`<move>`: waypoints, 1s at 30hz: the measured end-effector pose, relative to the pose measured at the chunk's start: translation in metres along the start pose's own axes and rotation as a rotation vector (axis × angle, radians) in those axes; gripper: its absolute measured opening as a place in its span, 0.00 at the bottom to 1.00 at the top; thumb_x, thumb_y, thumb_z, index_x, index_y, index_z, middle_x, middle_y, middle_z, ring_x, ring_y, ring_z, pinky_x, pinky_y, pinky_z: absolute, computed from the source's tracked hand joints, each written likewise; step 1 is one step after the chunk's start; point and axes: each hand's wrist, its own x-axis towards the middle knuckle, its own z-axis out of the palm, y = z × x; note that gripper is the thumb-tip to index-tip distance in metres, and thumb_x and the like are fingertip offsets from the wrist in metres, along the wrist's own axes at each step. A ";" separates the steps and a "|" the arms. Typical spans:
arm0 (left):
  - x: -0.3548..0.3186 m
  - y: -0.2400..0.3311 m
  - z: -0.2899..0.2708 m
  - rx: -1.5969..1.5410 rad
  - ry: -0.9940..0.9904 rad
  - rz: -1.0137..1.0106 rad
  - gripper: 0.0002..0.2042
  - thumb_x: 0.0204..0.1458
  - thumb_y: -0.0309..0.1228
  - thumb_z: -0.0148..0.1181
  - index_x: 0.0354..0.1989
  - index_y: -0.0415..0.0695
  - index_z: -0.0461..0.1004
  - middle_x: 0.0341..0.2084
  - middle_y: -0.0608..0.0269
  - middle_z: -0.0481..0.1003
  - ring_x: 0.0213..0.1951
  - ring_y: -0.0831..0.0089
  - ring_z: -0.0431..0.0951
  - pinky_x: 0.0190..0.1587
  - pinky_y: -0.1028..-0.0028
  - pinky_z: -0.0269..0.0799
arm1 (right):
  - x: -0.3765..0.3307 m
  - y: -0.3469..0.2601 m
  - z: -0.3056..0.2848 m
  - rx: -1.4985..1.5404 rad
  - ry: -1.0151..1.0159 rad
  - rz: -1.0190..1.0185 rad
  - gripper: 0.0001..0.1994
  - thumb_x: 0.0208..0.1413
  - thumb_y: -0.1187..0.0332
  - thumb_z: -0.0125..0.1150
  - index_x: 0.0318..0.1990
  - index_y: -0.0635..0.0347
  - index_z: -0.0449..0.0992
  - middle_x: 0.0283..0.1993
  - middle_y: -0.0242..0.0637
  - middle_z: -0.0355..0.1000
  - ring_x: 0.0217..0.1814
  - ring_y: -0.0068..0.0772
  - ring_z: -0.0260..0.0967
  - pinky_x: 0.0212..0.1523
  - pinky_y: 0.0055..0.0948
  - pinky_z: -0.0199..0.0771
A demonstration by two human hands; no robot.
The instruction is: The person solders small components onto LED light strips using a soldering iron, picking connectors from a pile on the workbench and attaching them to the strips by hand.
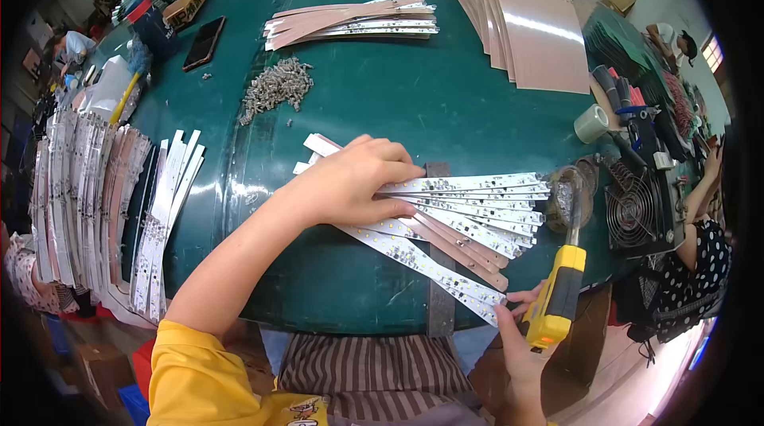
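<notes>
My left hand (354, 183) lies flat on a fan of white LED strips (469, 207) spread on the green table (446, 92), pressing them down near their left ends. My right hand (521, 338) sits at the table's front edge, gripping a yellow and black soldering iron (561, 287) whose tip points up toward a coil of solder (569, 199). Its fingers also touch the near end of the lowest LED strip (430, 267).
A heap of small metal parts (278, 88) lies at centre left, a dark phone (204, 42) beyond it. More strips (350, 19) and copper-coloured boards (529, 24) are stacked at the back. Strip bundles (103, 203) crowd the left. A fan (633, 207) and another person (704, 243) are at right.
</notes>
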 end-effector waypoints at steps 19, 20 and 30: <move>-0.069 0.047 0.031 0.316 0.192 0.243 0.10 0.46 0.29 0.60 0.38 0.45 0.79 0.34 0.67 0.74 0.40 0.70 0.76 0.45 0.69 0.71 | -0.044 -0.019 -0.016 -0.062 -0.094 0.176 0.30 0.48 0.86 0.67 0.58 0.60 0.62 0.38 0.30 0.68 0.40 0.20 0.65 0.44 0.24 0.67; -0.070 0.046 0.033 0.279 0.193 0.230 0.09 0.46 0.29 0.61 0.37 0.45 0.79 0.33 0.66 0.75 0.39 0.70 0.76 0.44 0.70 0.71 | -0.047 -0.016 -0.018 -0.146 -0.080 0.176 0.31 0.47 0.86 0.66 0.59 0.58 0.62 0.41 0.31 0.67 0.46 0.19 0.64 0.46 0.22 0.65; -0.073 0.059 0.050 0.155 0.291 0.178 0.07 0.45 0.27 0.65 0.34 0.44 0.79 0.33 0.65 0.75 0.38 0.68 0.77 0.43 0.69 0.72 | -0.041 0.000 -0.029 0.013 0.004 0.085 0.23 0.60 0.78 0.56 0.62 0.61 0.59 0.48 0.34 0.65 0.45 0.22 0.65 0.46 0.22 0.66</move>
